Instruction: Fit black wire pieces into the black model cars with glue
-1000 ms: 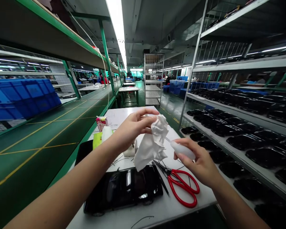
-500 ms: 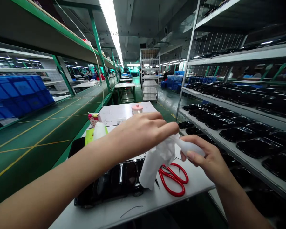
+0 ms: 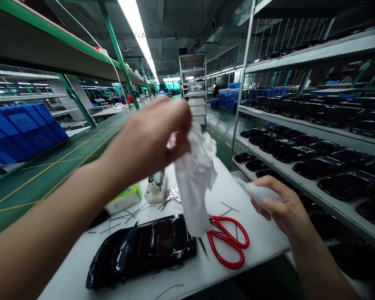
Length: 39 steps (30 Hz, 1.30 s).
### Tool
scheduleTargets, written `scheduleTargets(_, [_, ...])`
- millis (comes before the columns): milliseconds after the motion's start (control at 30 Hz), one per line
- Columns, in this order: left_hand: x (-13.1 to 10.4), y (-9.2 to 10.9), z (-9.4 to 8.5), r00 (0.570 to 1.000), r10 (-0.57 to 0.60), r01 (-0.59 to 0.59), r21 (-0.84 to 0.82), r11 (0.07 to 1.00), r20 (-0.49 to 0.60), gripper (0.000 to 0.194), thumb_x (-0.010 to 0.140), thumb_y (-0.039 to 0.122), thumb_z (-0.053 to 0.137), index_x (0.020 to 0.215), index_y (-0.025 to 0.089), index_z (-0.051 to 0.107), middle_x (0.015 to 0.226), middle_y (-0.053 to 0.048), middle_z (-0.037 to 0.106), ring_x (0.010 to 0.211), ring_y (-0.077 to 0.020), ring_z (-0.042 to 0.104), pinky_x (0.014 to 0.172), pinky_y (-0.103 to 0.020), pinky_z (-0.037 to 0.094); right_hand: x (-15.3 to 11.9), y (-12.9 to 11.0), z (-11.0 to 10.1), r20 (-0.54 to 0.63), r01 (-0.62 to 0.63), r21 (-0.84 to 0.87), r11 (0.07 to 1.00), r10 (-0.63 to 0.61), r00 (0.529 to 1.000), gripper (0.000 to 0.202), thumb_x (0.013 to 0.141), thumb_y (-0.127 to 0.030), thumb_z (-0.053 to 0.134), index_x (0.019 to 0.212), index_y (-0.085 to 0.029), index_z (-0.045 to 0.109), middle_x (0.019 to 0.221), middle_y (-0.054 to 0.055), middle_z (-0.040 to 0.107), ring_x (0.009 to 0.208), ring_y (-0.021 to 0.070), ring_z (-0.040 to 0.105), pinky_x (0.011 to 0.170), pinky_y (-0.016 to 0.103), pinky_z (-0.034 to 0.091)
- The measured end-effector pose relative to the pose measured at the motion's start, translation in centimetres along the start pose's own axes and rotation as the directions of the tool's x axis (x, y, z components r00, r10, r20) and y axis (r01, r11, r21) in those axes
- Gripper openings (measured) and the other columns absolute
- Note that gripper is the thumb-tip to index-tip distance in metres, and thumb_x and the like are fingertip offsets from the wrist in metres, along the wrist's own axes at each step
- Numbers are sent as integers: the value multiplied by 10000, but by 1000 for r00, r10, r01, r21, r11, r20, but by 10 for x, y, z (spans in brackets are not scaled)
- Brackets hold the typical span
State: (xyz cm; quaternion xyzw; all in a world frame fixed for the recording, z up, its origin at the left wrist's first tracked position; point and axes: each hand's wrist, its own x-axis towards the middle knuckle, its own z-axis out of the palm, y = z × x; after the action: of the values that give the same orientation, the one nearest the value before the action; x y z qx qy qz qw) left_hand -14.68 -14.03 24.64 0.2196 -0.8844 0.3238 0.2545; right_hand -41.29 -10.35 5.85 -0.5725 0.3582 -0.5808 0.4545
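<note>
My left hand (image 3: 156, 133), blurred by motion, pinches a crumpled white cloth (image 3: 193, 187) that hangs over the table. In my right hand (image 3: 278, 200) is a pale tapered squeeze bottle (image 3: 262, 192), its narrow end pointing left. A glossy black model car (image 3: 146, 250) stands on the white table below my left hand. Red-handled scissors (image 3: 228, 241) lie right of the car, beneath the cloth's lower end.
Thin black strips lie near a small white device (image 3: 156, 189) and a green-and-white packet (image 3: 125, 200). A rack (image 3: 268, 162) of black car bodies stands at right. Blue crates (image 3: 21, 129) sit beyond the green conveyor (image 3: 59, 166) at left.
My left hand has lifted the cloth up and left, away from the bottle's tip. My right hand with the bottle has shifted slightly right. More of the car and the table shows.
</note>
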Motion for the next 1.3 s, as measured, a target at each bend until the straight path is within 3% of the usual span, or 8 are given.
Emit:
scheduleTargets(67, [4,-16,-3,967,-246,247,6,969,-62,160,946,210,455,1023,145,579,970,3,618,916,-143,610,853,-285,466,-4,7,-7,-28,-25,23,999,25,999,216,865,-427,696,982,-245,686,584,-48,594,480,92,444,480,220,340])
scheduleTargets(167, [13,-36,13,902,-428,430,-27,902,60,209,911,186,511,1086,122,606,1012,-1,665,949,-139,630,882,-260,453,-11,10,-9,-45,-59,45,997,61,997,240,861,-452,698,988,-250,676,585,-53,602,471,86,429,486,224,325])
scheduleTargets(300, [19,-54,62,852,-447,475,-41,879,273,185,974,131,512,1116,111,629,1011,-53,705,923,-164,658,832,-299,522,-20,7,-3,-43,-84,45,995,86,995,303,843,-521,707,967,-244,682,578,-49,604,468,94,420,483,235,320])
scheduleTargets(433, [13,-64,99,775,-507,553,-17,833,377,198,1010,278,602,1152,145,638,1031,-53,698,939,-203,690,842,-403,590,-26,5,-1,-42,-74,-1,997,74,996,311,844,-523,712,990,-249,708,590,-41,615,486,105,447,482,235,338])
scheduleTargets(667, [2,-74,125,645,-574,651,31,759,505,277,993,341,645,1198,155,640,1118,-69,696,977,-214,697,869,-426,601,-33,5,-4,-58,7,-180,984,-18,998,257,832,-251,738,1081,-312,756,764,-26,677,680,132,561,639,230,462])
scheduleTargets(833, [-8,-78,144,586,-613,695,60,716,529,283,986,352,655,1191,158,648,1148,-76,694,1014,-225,693,893,-440,593,-42,0,5,-54,53,-402,914,-81,995,319,850,-204,682,1130,-346,738,825,-30,695,699,139,583,644,224,475])
scheduleTargets(1133, [-24,-76,154,589,-607,732,-34,681,534,378,996,426,622,1270,165,619,1259,-104,666,1124,-261,664,984,-507,550,-29,4,14,-45,-45,-608,793,22,999,265,970,-445,600,1165,-266,615,1042,48,739,975,232,701,838,332,546])
scheduleTargets(1300, [-58,-45,121,568,-421,708,-159,688,707,434,980,476,634,1286,168,622,1291,-116,663,1145,-271,661,999,-521,540,11,28,20,21,-30,-705,708,63,998,285,973,-457,588,1140,-230,635,1074,75,737,964,245,684,829,373,534])
